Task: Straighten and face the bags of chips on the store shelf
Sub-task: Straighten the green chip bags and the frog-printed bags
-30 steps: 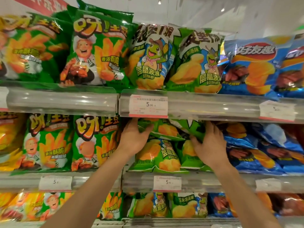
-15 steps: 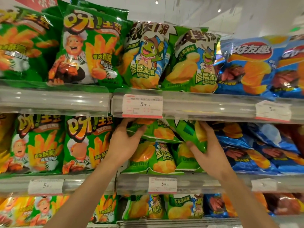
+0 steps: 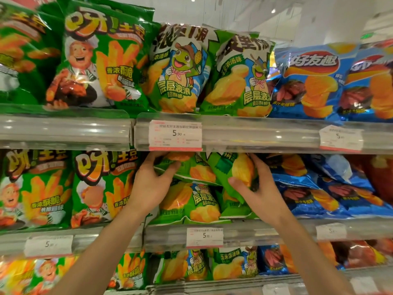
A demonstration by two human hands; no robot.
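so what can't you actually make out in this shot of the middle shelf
- Head view: the tops of the two green bags the hands grip are hidden behind the upper shelf rail.
- Left hand: its fingers reach behind the bag, out of sight.
- Right hand covers part of the tilted bag, so its front print is unreadable.
- Price tag: the small print is too fine to read.
- Far-right bags are blurred and cut by the edge.

Tilted bags (image 3: 191, 169) lie atop upright bags (image 3: 191, 204).
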